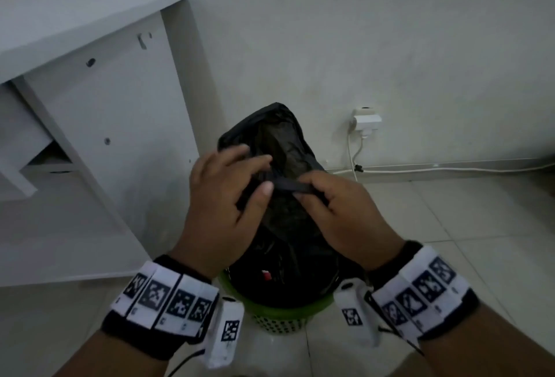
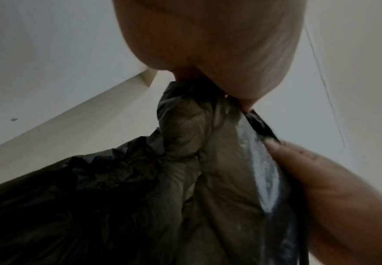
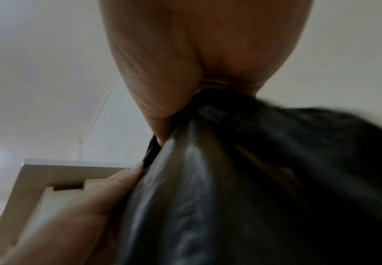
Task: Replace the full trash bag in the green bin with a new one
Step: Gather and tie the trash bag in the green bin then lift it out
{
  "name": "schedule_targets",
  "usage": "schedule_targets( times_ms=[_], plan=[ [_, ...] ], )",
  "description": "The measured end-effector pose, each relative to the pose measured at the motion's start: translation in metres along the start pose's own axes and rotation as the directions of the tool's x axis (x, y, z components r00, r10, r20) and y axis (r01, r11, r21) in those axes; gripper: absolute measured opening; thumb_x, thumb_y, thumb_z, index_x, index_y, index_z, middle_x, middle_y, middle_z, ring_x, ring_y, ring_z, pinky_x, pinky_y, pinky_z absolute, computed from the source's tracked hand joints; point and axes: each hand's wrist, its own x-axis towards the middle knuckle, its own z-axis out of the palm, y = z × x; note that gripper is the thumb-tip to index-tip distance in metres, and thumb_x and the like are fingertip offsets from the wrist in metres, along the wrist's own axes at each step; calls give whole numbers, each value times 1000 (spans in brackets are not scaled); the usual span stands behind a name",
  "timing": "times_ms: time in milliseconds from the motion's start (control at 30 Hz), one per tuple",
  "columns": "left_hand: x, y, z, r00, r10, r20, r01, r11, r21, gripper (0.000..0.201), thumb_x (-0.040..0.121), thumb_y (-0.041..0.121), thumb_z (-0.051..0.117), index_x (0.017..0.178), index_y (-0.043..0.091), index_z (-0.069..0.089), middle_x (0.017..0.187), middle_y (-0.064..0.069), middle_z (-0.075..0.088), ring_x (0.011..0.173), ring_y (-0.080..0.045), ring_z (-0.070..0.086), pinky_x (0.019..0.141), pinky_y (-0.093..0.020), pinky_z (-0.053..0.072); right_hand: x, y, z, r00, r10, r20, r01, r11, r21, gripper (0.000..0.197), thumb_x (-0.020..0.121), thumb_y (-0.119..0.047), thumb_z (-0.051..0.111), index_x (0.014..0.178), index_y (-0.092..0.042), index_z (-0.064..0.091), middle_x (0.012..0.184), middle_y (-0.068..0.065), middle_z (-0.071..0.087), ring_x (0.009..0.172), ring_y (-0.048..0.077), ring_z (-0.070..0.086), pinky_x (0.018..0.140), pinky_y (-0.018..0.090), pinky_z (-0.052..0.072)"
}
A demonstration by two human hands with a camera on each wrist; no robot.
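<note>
Your black trash bag (image 1: 285,256) fills the green bin (image 1: 279,313) at lower centre; left hand (image 1: 222,214) and right hand (image 1: 339,214) fingers pinch its gathered top, white cabinet (image 1: 99,136) close at left.

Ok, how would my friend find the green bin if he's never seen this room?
Look at the floor by the white desk, right under the two hands. The bin holds a black trash bag. It's the only green thing there, with little holes in its side.

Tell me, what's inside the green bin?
A full black trash bag sits in the green bin, rising above its rim. Both hands pinch its top. Something small and red-white shows through; the rest inside is hidden.
</note>
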Motion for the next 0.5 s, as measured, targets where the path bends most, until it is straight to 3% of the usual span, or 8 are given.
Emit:
schedule_targets(
  times_ms=[67, 133, 167, 233, 333, 400, 500],
  plan=[
    [4, 2, 4, 995, 43, 87, -39, 998, -50, 31, 100, 34, 47, 121, 19, 65, 105, 3, 63, 105, -19, 58, 103, -38, 37, 13, -6, -15, 999, -45, -17, 45, 999, 2, 11, 90, -10, 65, 97, -16, 71, 83, -10, 69, 78, 3, 60, 67, 7, 41],
    [9, -2, 3, 1000, -3, 25, 5, 995, -101, 24, 100, 32, 48, 100, 17, 68, 87, 9, 56, 87, -13, 54, 83, -32, 42, 19, -3, -24, 999, -45, -22, 44, 999, -5, 10, 88, -12, 68, 96, -17, 72, 84, -12, 68, 78, -1, 61, 70, 4, 40],
    [13, -5, 0, 998, -57, -24, 54, 990, -127, 23, 99, 33, 49, 92, 18, 66, 84, 10, 54, 84, -10, 52, 78, -30, 42, 20, 3, -25, 1000, -25, -8, 25, 999, -20, 9, 89, -14, 69, 96, -17, 72, 84, -14, 68, 79, -2, 61, 71, 3, 40],
    [17, -14, -6, 981, -166, -97, 148, 974, -173, 17, 98, 34, 52, 88, 24, 61, 84, 8, 56, 84, -12, 55, 76, -27, 41, 14, 23, -23, 999, 33, 18, -31, 995, -99, 8, 89, -17, 68, 96, -19, 71, 85, -15, 65, 77, -1, 58, 72, 7, 40],
    [20, -28, -13, 962, -242, -124, 224, 964, -144, 16, 97, 30, 57, 88, 18, 63, 87, 3, 58, 86, -16, 56, 77, -26, 40, -2, 54, -14, 979, 203, 22, -193, 955, -224, 9, 88, -20, 63, 95, -21, 69, 86, -8, 68, 80, 10, 61, 72, 26, 46],
    [19, -37, -13, 957, -277, -90, 269, 958, -96, 17, 98, 27, 60, 89, 14, 66, 87, 0, 59, 88, -21, 57, 78, -29, 40, -11, 63, -12, 957, 289, 20, -277, 934, -226, 11, 90, -19, 61, 97, -20, 69, 88, -7, 67, 83, 16, 63, 70, 23, 42],
    [16, -50, -12, 950, -312, -15, 312, 950, 4, 21, 95, 31, 62, 88, 14, 71, 87, -5, 60, 89, -28, 58, 79, -36, 45, -7, 58, -18, 935, 355, -13, -354, 928, -116, 13, 94, -17, 55, 93, -18, 69, 83, -7, 67, 75, 9, 60, 62, 8, 38]
  ],
)
